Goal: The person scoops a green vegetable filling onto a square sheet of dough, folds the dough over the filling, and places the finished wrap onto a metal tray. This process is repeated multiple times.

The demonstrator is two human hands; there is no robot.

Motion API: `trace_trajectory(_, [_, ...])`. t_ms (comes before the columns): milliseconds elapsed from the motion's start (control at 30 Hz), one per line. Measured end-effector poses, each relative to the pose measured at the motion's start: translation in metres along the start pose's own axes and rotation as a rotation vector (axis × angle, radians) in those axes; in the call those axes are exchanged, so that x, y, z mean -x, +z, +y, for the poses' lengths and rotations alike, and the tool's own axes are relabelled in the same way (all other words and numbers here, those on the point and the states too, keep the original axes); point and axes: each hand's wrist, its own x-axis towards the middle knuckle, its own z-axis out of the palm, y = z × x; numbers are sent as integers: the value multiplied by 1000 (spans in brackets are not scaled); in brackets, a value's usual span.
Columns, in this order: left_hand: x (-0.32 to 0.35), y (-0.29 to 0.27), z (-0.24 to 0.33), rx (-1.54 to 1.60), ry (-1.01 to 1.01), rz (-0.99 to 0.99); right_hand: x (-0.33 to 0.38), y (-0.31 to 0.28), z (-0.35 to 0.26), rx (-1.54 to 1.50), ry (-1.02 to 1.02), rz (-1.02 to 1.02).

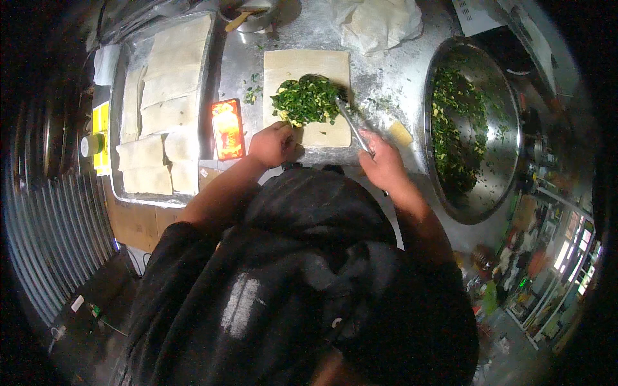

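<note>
A pale rectangular sheet of dough (308, 63) lies flat on the metal table. On its middle sits a mound of chopped greens with yellow bits (306, 100). My right hand (381, 157) is closed round the handle of a metal spoon (351, 123), whose far end touches the right side of the mound. At the sheet's lower left corner rests my left hand (275, 144), its fingers curled in. Whether those fingers pinch the dough's edge is hidden. To the right stands a big steel bowl (504, 138) holding more chopped greens (458, 122).
On the left, a metal tray (207, 83) carries several dough pieces (170, 83). Beside it lies a red and orange rectangular object (227, 128). A small yellow scraper-like piece (400, 133) is near my right hand. Crumpled whitish sheeting (376, 24) and a small pot (259, 24) sit at the back.
</note>
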Motion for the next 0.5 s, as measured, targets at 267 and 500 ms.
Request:
trace_trajectory(267, [3, 1, 2, -17, 10, 79, 6, -5, 3, -431, 182, 38])
trace_trajectory(500, [4, 2, -3, -34, 46, 89, 13, -28, -2, -992, 581, -220])
